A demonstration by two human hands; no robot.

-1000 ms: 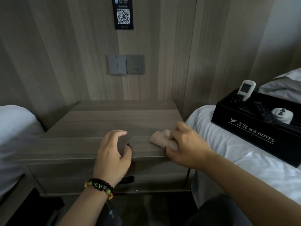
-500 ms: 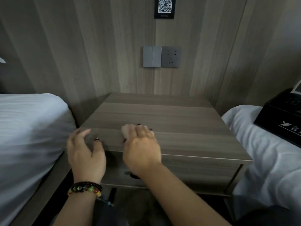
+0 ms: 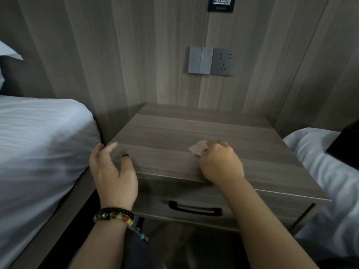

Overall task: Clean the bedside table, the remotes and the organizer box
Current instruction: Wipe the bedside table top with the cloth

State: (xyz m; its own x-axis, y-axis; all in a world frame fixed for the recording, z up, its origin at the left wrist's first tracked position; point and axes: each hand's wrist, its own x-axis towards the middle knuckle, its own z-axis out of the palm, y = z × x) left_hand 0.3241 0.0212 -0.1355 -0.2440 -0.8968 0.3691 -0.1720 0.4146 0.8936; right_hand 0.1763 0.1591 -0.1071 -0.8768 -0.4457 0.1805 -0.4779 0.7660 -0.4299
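Wall (image 3: 136,55): vertical wood-grain panels, matte grey-brown.
Left bed (image 3: 38,142): white sheet, soft and wrinkled, rounded edge just beside the bench.
Right bed (image 3: 320,171): same white creased fabric.
Bench (image 3: 194,129): boxy bedside table, flat grey-brown wood-grain laminate top, square edges, one drawer in front with a slim black bar handle (image 3: 195,209).
Box (image 3: 345,144): only a dark, hard-edged corner showing at the right frame edge, sitting on the right bed. Remotes are out of frame.
Left hand (image 3: 112,171): hovering at the bench's front-left corner, grip loose, fingers relaxed and slightly spread, holding nothing. Dark nail polish on the thumb. Whether the fingertips are touching the top, can't tell.
Right hand (image 3: 221,164): grip curled tight, knuckles up, bunching the cloth (image 3: 198,149) against the bench top near the front edge.
Cloth: small tan rag, soft, crumpled, one ragged corner sticking out left of the fingers.
Switch and socket (image 3: 211,60): flat grey rectangular plates on the wall above the bench.
QR sign (image 3: 221,2): black plaque, cut off at the top.
Bracelet (image 3: 114,215): round beads, mostly black plus green, yellow, red, on the left wrist.
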